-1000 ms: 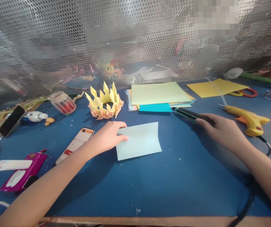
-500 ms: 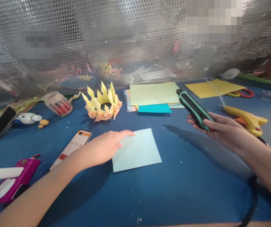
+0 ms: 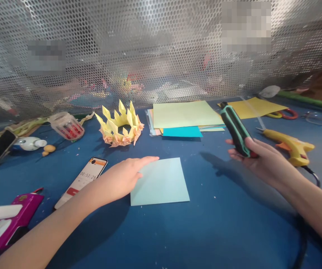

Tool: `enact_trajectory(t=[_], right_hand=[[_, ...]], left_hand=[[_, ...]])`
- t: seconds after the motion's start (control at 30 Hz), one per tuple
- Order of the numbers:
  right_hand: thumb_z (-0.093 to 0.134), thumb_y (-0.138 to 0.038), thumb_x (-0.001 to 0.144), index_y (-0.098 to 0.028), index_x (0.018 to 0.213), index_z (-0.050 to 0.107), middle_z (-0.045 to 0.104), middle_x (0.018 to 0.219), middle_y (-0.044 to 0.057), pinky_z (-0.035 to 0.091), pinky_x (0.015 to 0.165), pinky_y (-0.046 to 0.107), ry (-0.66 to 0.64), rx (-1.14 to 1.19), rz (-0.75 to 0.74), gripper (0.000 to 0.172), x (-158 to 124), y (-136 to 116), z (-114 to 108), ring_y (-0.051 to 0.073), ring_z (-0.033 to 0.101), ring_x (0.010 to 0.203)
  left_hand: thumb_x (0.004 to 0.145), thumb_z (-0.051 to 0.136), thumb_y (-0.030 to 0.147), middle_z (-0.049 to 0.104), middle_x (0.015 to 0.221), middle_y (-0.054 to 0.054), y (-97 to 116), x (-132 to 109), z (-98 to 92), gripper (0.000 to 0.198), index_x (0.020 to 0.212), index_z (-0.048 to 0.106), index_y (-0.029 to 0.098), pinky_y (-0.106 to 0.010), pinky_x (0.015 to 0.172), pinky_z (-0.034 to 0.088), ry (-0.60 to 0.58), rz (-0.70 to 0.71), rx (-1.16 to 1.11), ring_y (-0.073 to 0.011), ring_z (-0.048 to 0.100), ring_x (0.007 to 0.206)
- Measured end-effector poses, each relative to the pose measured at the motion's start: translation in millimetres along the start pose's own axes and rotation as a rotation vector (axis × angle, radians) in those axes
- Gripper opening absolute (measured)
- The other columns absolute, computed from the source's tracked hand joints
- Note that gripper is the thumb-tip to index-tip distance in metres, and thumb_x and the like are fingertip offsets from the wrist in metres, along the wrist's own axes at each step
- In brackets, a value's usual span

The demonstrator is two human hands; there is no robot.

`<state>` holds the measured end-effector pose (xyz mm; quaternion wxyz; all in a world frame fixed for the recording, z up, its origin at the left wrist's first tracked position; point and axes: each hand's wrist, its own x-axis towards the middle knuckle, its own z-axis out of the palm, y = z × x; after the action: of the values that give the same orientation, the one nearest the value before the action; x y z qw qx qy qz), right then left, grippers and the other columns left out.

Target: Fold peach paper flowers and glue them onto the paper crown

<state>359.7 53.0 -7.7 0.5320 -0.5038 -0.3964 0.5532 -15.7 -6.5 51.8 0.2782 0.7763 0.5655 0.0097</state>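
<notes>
A pale blue square of paper [image 3: 163, 183] lies flat on the blue table [image 3: 161, 231]. My left hand [image 3: 129, 173] rests at its upper left corner, index finger stretched along the top edge, gripping nothing. To the right, my right hand [image 3: 258, 157] holds a black and teal utility knife [image 3: 237, 130] above the table, its far end tilted up and to the left. No blade can be made out. A yellow paper crown with peach paper roses [image 3: 120, 127] stands behind the left hand.
Behind lie stacked coloured sheets [image 3: 186, 114], a yellow sheet [image 3: 250, 108] and red-yellow scissors [image 3: 288, 114]. A yellow glue gun [image 3: 292, 145] is at right. At left are a phone [image 3: 79, 181], a magenta case [image 3: 12, 224], a plastic jar [image 3: 67, 126] and a white bottle [image 3: 30, 143].
The pale blue paper has turned slightly, so its lower edge looks more level, with my left hand still at its corner. The knife in my right hand is held a little steeper.
</notes>
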Motion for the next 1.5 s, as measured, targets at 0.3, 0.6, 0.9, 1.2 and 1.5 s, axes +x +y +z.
enact_trajectory(t=[0.3, 0.6, 0.9, 1.2, 1.5], right_hand=[[0.085, -0.035, 0.064, -0.021, 0.100, 0.078, 0.073, 0.122, 0.008, 0.063, 0.076, 0.019, -0.084, 0.052, 0.174, 0.039, -10, -9, 6, 0.017, 0.073, 0.086], [0.095, -0.042, 0.053, -0.020, 0.083, 0.076, 0.071, 0.085, 0.003, 0.061, 0.065, 0.016, -0.129, -0.019, 0.121, 0.042, -13, -7, 16, 0.013, 0.067, 0.071], [0.088, -0.053, 0.064, -0.021, 0.080, 0.062, 0.058, 0.068, -0.002, 0.040, 0.038, 0.011, -0.077, 0.004, 0.040, 0.044, -11, -1, 15, 0.006, 0.047, 0.052], [0.077, -0.075, 0.062, -0.021, 0.076, 0.061, 0.048, 0.049, -0.006, 0.041, 0.036, 0.014, 0.033, 0.030, 0.026, 0.059, 0, 5, 5, 0.006, 0.043, 0.039], [0.091, -0.046, 0.058, -0.025, 0.102, 0.074, 0.072, 0.113, 0.007, 0.062, 0.073, 0.024, -0.057, -0.040, 0.019, 0.052, -10, -4, 16, 0.019, 0.071, 0.086]], left_hand=[[0.095, 0.040, 0.018, 0.059, 0.147, -0.001, -4, 3, 2.2, 0.057, 0.146, 0.049, 0.042, -0.047, 0.101, 0.050, -0.014, -0.001, 0.023, -0.0317, 0.055, 0.135], [0.095, 0.040, 0.016, 0.058, 0.147, -0.002, 1, 3, 1.8, 0.058, 0.146, 0.050, 0.040, -0.049, 0.101, 0.051, -0.021, -0.017, 0.014, -0.0321, 0.054, 0.135], [0.094, 0.040, 0.014, 0.059, 0.147, -0.003, 5, 3, 1.8, 0.058, 0.146, 0.051, 0.037, -0.048, 0.101, 0.051, -0.023, -0.005, 0.036, -0.0316, 0.056, 0.134], [0.087, 0.049, 0.013, 0.067, 0.136, -0.005, 9, 5, 2.6, 0.047, 0.128, 0.066, 0.026, -0.041, 0.101, 0.049, 0.014, 0.038, -0.034, -0.0304, 0.060, 0.126], [0.088, 0.052, 0.025, 0.073, 0.103, -0.006, 1, 6, -0.1, 0.029, 0.113, 0.067, 0.027, -0.035, 0.075, 0.054, 0.124, -0.017, -0.091, -0.0237, 0.070, 0.082]])
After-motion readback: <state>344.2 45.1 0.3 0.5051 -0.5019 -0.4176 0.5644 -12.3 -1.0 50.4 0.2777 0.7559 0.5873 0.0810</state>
